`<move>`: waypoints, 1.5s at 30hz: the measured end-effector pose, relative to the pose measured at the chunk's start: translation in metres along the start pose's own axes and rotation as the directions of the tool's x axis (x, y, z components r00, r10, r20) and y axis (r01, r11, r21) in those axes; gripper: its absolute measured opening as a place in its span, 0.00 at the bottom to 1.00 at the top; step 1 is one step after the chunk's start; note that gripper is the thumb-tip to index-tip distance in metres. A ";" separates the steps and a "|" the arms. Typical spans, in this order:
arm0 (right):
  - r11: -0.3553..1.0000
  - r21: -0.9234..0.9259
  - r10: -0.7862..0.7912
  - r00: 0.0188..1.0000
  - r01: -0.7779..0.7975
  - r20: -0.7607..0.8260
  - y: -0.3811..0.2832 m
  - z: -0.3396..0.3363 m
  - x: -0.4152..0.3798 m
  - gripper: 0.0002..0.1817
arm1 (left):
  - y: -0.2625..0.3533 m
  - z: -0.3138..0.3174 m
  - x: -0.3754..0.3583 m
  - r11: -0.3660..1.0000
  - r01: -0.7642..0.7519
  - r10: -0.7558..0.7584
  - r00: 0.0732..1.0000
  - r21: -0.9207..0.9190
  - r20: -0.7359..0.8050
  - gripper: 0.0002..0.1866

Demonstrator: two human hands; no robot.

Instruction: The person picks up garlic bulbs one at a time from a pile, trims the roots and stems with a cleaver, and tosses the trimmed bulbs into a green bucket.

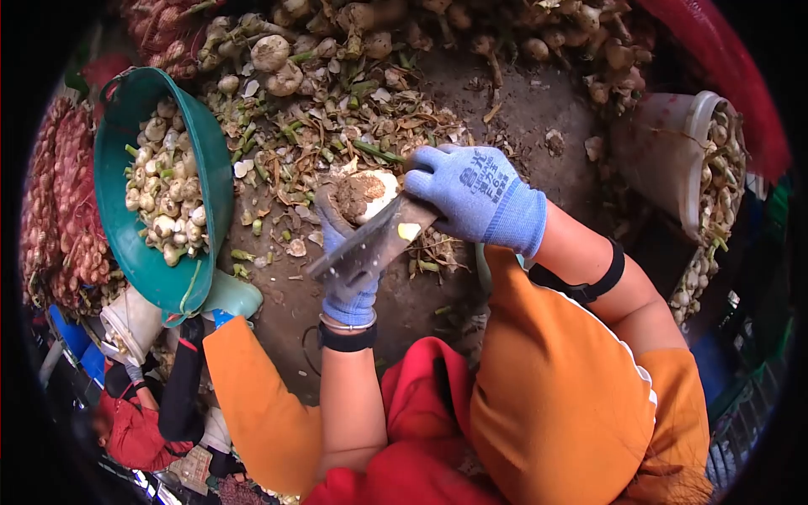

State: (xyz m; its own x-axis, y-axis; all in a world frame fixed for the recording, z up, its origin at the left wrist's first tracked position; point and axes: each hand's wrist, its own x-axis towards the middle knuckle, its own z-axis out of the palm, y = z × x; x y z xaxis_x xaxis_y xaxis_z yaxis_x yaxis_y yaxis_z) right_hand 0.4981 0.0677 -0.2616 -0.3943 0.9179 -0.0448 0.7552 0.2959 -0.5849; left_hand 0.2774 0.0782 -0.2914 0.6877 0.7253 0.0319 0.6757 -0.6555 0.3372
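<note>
My left hand (334,229), in a blue work glove with a dirty grey palm, is closed around a garlic bulb (377,192). The bulb's brown root end and some white skin are showing. My right hand (475,195), in a matching glove with dark print on its back, grips a broad-bladed knife (358,250); its handle is hidden in my fist. The blade slants down to the left, across the front of my left hand and just below the bulb. A small pale yellowish piece (409,231) clings to the blade.
At left, a tilted green tub (220,172) holds trimmed garlic. Peelings and stalk bits (295,156) litter the ground, with untrimmed garlic (581,29) heaped beyond. A white bucket (661,151) of garlic lies at right. Red net sacks (63,202) line the left; another person (139,421) is lower left.
</note>
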 end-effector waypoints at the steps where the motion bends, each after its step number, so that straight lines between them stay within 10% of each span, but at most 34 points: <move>1: 1.000 0.002 0.001 1.000 -0.001 -0.003 -0.001 -0.002 0.001 0.15 | 0.009 -0.005 0.000 0.881 0.216 -0.229 0.973 -0.422 0.020 0.45; 2: 1.000 0.007 0.023 0.998 -0.023 0.051 -0.001 -0.003 0.000 0.15 | 0.019 -0.015 0.006 0.551 0.368 -0.415 0.899 -0.749 0.137 0.49; 5: 0.999 -0.001 0.054 0.993 -0.054 0.101 0.002 -0.008 -0.002 0.14 | 0.022 -0.008 -0.010 0.837 0.346 -0.385 0.923 -0.424 -0.005 0.50; 9: 0.996 0.022 0.085 0.992 -0.087 0.089 0.009 -0.006 -0.004 0.17 | 0.019 0.018 -0.027 0.619 0.438 -0.512 0.855 -0.652 0.087 0.49; 14: 0.992 0.061 0.115 0.993 -0.114 0.000 0.050 0.024 -0.003 0.12 | 0.035 -0.021 0.001 -0.154 0.449 -0.513 0.725 -0.880 0.459 0.39; 17: 0.779 0.188 0.590 0.800 -0.599 0.106 0.095 0.028 -0.013 0.13 | 0.029 0.006 -0.020 0.100 0.278 -0.424 0.880 -0.955 0.212 0.40; 20: 0.589 0.575 0.517 0.812 -0.568 0.272 0.082 0.033 -0.008 0.18 | 0.037 -0.022 0.001 -0.421 0.309 -0.407 0.776 -0.853 0.482 0.47; 21: 0.344 0.731 0.456 0.786 -0.589 0.418 0.066 0.037 -0.004 0.20 | 0.041 -0.014 0.009 -0.061 0.357 -0.457 0.820 -0.932 0.344 0.48; 22: 0.273 0.801 0.424 0.814 -0.533 0.397 0.052 0.032 -0.002 0.21 | 0.023 0.005 0.004 0.609 0.325 -0.342 0.931 -0.724 0.131 0.49; 24: 0.134 0.892 0.350 0.862 -0.432 0.365 0.029 0.027 0.002 0.17 | 0.018 0.016 -0.007 -0.081 0.326 -0.444 0.834 -0.942 0.327 0.46; 25: 0.462 0.830 0.294 0.937 -0.314 0.190 0.028 0.023 0.002 0.16 | 0.019 0.019 -0.015 -0.348 0.161 -0.518 0.788 -0.923 0.333 0.42; 26: 0.730 0.665 0.177 0.983 -0.159 0.041 0.026 0.017 0.001 0.16 | 0.015 0.014 -0.023 -0.401 0.437 -0.493 0.638 -0.805 0.592 0.38; 27: 0.871 0.492 0.052 0.997 -0.015 -0.062 0.019 0.005 0.003 0.16 | 0.024 0.002 -0.017 -0.341 0.395 -0.569 0.636 -0.853 0.522 0.34; 29: 0.878 0.243 0.331 0.890 -0.413 0.315 0.053 0.013 0.013 0.16 | 0.010 -0.010 0.006 -0.082 0.355 -0.672 0.670 -0.931 0.315 0.25; 31: 0.790 0.200 0.436 0.761 -0.579 0.480 0.074 0.011 0.028 0.17 | -0.017 -0.052 0.019 -0.385 -0.130 -0.574 0.809 -0.914 0.126 0.28; 34: 0.927 0.255 0.293 0.956 -0.277 -0.027 0.075 0.006 0.046 0.16 | -0.075 -0.094 0.000 -0.839 -0.245 -0.294 0.956 -0.487 0.025 0.38; 36: 0.973 0.156 0.187 0.978 -0.171 -0.091 0.060 -0.008 0.087 0.14 | -0.072 -0.088 0.004 -0.711 -0.378 -0.537 0.836 -0.593 0.110 0.37; 42: 0.967 -0.137 0.199 0.973 -0.214 -0.114 0.080 0.018 0.134 0.14 | -0.037 -0.012 0.014 -0.765 -0.114 -0.425 0.828 -0.634 0.365 0.32; 44: 0.969 0.173 0.186 0.982 -0.177 -0.037 0.051 0.023 0.105 0.15 | -0.019 -0.001 0.021 -0.586 0.137 -0.560 0.643 -0.798 0.522 0.26; 45: 0.965 0.238 0.108 0.994 -0.108 0.015 0.033 0.025 0.086 0.14 | -0.030 0.027 0.011 -0.103 0.255 -0.574 0.774 -0.961 0.267 0.24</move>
State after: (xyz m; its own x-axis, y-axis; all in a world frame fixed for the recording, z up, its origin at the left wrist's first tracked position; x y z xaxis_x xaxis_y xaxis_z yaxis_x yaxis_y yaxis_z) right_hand 0.4759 0.1497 -0.3045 -0.3181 0.9405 -0.1193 0.6469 0.1234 -0.7525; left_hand 0.2717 0.1001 -0.3270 0.2155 0.8816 -0.4200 -0.1493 0.4548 0.8780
